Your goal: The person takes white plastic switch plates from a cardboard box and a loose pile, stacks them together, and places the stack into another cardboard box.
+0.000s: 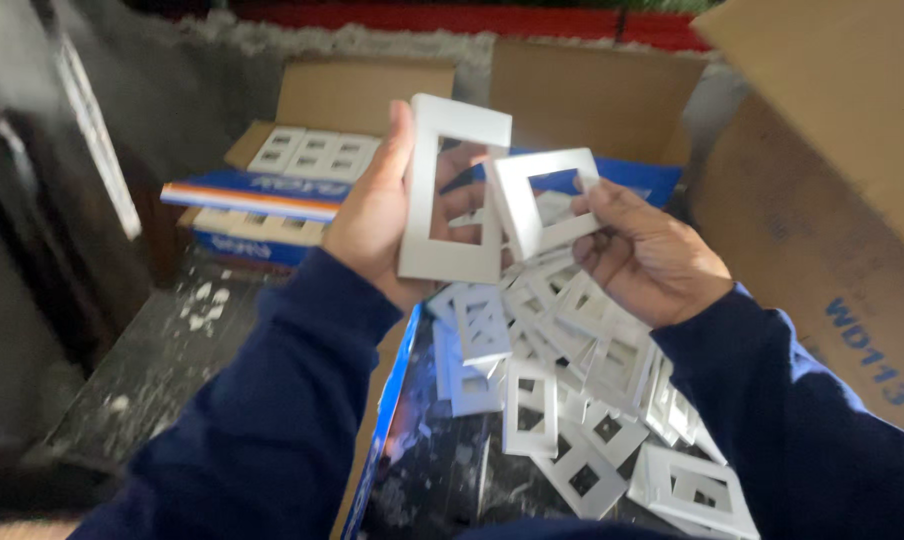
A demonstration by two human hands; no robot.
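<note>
Head view only: the left hand (377,215) was clamped on a tall white rectangular frame plate (454,190), thumb up along its left edge, other fingers (462,200) showing through the opening from behind, palm facing right, forearm in a dark blue sleeve (262,420) rising from lower left. The right hand (652,260) pinched a smaller white square frame (544,200) by its lower right corner, fingertips together on the rim, wrist bent inward, its sleeve entering from lower right. The square frame was tilted and its left edge overlapped the tall plate's right edge (touching or just in front, could not tell). Both pieces were held up over a loose pile of white plates (572,400) lying in an open blue-edged box (387,420) below the hands. Behind the left hand sat another open carton (272,195) with neat rows of white plates inside. A large brown cardboard box (822,200) stood at the right, near the right arm.
</note>
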